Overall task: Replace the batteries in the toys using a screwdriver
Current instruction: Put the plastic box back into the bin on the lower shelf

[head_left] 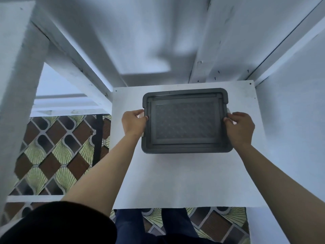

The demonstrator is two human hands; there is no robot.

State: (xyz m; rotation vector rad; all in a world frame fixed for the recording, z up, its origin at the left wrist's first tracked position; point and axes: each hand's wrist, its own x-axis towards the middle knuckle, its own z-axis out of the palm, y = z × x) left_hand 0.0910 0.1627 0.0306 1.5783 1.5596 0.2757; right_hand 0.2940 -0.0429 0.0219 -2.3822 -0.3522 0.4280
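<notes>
Left hand (pixel 134 123) and right hand (pixel 240 128) are gripping the opposite short sides of a dark grey rectangular plastic box (pixel 185 120) with a textured lid, thumbs curling over its rim. The box is sitting between the hands on a flat white tabletop (pixel 184 182), which is extending beneath both forearms. Left of the left hand, a brown-and-green patterned tile floor (pixel 52 152) is showing below.
</notes>
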